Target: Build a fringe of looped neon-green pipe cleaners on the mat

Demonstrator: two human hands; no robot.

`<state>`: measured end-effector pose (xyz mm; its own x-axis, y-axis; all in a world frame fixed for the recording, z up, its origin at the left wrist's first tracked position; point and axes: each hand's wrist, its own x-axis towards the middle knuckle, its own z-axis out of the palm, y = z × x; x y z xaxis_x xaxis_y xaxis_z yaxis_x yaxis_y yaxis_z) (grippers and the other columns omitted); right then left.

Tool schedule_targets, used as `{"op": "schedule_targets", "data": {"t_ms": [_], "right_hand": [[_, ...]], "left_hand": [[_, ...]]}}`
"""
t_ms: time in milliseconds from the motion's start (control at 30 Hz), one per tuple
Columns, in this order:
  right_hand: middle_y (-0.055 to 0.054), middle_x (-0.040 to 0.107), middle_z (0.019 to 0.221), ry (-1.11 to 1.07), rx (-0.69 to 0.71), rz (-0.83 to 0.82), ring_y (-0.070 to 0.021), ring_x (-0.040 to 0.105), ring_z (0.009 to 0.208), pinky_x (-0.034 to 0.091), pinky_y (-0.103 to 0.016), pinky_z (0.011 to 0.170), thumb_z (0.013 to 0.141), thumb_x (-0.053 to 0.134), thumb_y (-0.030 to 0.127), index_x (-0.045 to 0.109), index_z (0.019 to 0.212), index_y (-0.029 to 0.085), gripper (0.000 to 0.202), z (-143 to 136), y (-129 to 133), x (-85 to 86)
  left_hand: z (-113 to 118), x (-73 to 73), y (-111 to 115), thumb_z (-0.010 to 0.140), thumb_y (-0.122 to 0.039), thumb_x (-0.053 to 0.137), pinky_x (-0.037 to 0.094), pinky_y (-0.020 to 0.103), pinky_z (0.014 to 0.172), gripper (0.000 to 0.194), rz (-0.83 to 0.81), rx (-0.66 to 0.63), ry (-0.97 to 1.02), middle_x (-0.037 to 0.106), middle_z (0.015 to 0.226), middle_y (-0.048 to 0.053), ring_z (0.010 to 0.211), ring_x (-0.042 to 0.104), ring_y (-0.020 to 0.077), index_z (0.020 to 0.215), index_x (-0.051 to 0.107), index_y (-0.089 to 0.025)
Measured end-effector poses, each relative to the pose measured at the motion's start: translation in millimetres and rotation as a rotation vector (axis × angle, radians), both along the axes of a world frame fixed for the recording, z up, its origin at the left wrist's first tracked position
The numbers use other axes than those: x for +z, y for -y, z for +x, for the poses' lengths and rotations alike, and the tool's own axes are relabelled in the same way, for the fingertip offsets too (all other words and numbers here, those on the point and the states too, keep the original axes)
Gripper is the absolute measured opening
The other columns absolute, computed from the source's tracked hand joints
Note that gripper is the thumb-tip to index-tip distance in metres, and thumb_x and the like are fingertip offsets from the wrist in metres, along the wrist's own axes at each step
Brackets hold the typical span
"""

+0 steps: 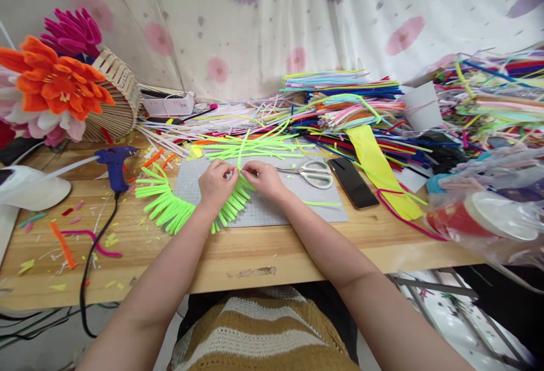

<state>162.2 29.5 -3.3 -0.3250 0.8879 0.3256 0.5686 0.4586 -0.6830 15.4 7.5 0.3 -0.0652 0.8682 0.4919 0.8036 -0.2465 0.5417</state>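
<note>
Both my hands meet over the grey cutting mat (276, 212). My left hand (217, 185) is closed in a pinch at the right end of a curved fringe of neon green pipe cleaners (170, 209). Close beside it, my right hand (263, 179) pinches a green pipe cleaner (241, 147) whose free end stands up between the hands. The exact joint is hidden by my fingertips. Just beyond lies a loose heap of green pipe cleaners (263, 145). White-handled scissors (317, 174) rest on the mat, right of my right hand.
A blue glue gun (115, 164) with its black cord stands left among scraps. Fuzzy flowers (63, 79) and a stick basket (117, 96) are behind it. A phone (352, 183), yellow strip (382, 167), bundled pipe cleaners (344, 90) and a bagged red cup (463, 215) lie right.
</note>
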Motion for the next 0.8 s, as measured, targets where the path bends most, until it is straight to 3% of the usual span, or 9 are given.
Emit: {"op": "schedule_targets", "data": {"t_ms": [167,333,600,800], "right_hand": [[-0.001,0.063,0.073,0.025,-0.065,-0.076,-0.0101,0.05,0.065,0.034,-0.021,0.061,0.077,0.049,0.027,0.063,0.076,0.017,0.017,22,-14,-4.5],[0.0,0.061,0.07,0.08,0.014,-0.162,-0.0095,0.048,0.061,0.032,-0.021,0.058,0.079,0.046,0.027,0.063,0.081,0.017,0.02,19,-15,-9.1],[0.0,0.061,0.074,-0.054,0.208,-0.204,-0.0087,0.048,0.066,0.034,-0.02,0.062,0.079,0.046,0.026,0.062,0.082,0.015,0.02,11,-13,-9.5],[-0.001,0.062,0.077,-0.123,0.215,-0.161,-0.0097,0.051,0.069,0.036,-0.02,0.063,0.079,0.047,0.026,0.062,0.081,0.015,0.019,11,-12,-11.0]], "left_hand": [[-16,-1.6,-6,0.065,-0.041,0.062,0.042,0.024,0.06,0.038,-0.272,-0.076,0.246,0.06,0.088,0.003,0.063,0.055,0.0105,0.096,0.057,-0.019],[-20,-9.3,-11,0.055,-0.038,0.07,0.044,0.027,0.061,0.053,-0.579,-0.238,0.537,0.064,0.072,0.001,0.064,0.06,0.0141,0.099,0.05,-0.017],[-14,-3.2,-9,0.054,-0.038,0.071,0.04,0.024,0.059,0.047,-0.608,-0.34,0.761,0.062,0.063,-0.001,0.056,0.055,0.0104,0.091,0.054,-0.015],[-12,-9.0,-12,0.049,-0.04,0.074,0.043,0.025,0.064,0.041,-0.57,-0.327,0.812,0.063,0.067,0.0,0.063,0.057,0.0126,0.077,0.06,-0.015]]}}
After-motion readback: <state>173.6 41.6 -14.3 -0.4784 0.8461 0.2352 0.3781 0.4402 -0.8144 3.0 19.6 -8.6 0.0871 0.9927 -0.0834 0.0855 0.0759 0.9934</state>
